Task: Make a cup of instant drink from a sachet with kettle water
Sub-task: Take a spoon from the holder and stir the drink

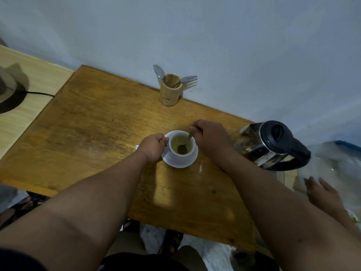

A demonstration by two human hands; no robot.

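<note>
A white cup (190, 152) full of yellowish-brown liquid stands on a white saucer (178, 163) in the middle of the wooden table (88, 133). My left hand (153, 146) is closed on the cup's left side, where its handle is hidden. My right hand (210, 136) pinches the handle of a metal spoon (187, 140) whose bowl sits in the liquid. The steel kettle (269, 145) with a black lid and handle stands just right of my right hand. A white scrap of sachet (137, 147) peeks out behind my left wrist.
A wooden holder (170, 90) with a spoon and a fork stands at the table's far edge against the wall. A hat (7, 87) and a black cable lie on the pale surface to the left. Another person's hand (320, 190) and plastic bags are at the right.
</note>
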